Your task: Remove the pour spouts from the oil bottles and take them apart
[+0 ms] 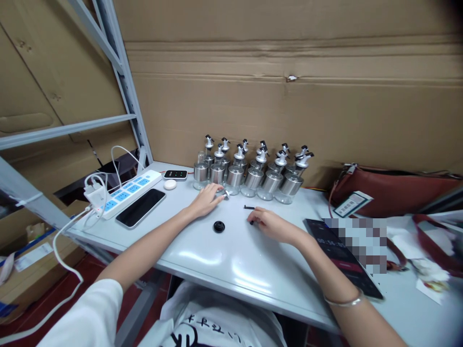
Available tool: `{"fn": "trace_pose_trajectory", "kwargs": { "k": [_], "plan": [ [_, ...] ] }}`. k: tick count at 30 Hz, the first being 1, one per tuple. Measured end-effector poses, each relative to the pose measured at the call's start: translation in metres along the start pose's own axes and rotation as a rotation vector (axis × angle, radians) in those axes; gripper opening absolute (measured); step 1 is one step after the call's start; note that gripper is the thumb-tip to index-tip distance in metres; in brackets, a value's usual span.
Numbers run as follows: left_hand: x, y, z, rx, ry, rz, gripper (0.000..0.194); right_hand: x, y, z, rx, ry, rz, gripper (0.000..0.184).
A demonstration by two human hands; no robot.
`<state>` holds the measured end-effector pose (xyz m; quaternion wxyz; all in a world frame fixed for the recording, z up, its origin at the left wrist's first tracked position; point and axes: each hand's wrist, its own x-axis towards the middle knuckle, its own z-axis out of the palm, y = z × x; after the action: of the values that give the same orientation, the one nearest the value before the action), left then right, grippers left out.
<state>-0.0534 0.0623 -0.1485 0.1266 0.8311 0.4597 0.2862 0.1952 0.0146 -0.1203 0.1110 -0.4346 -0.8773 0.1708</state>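
Note:
My left hand pinches a small silver-white piece, possibly part of a pour spout, between thumb and fingers. My right hand is closed, its fingertips on a small black piece at the tabletop. Just beyond those fingers lies a short black strip. A round black cap rests on the table between the two forearms. Behind the hands stand several glass bottles with steel sleeves, most topped with black-tipped pour spouts. The front left bottle has no spout on its neck.
On the left are a power strip with cables, a phone, a small display device and a white round object. To the right lie a tablet and a brown bag. Cardboard backs the table.

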Motion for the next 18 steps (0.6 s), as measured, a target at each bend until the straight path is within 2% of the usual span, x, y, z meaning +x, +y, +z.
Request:
{"fn": "trace_pose_trajectory", "kwargs": {
  "k": [5,11,18],
  "plan": [
    [-0.0012,0.0017,0.0027,0.051,-0.129,0.085,0.033,-0.002,-0.0001,-0.0005,0.045,-0.022,-0.027,0.043],
    [-0.0017,0.0007,0.0044,0.064,-0.13,0.098,0.029,-0.0028,-0.0002,-0.0041,0.062,-0.072,-0.017,0.043],
    [-0.0017,0.0025,0.0023,0.054,-0.135,0.101,0.029,-0.002,0.0038,-0.0031,0.093,-0.07,-0.024,0.043]
  ]
}}
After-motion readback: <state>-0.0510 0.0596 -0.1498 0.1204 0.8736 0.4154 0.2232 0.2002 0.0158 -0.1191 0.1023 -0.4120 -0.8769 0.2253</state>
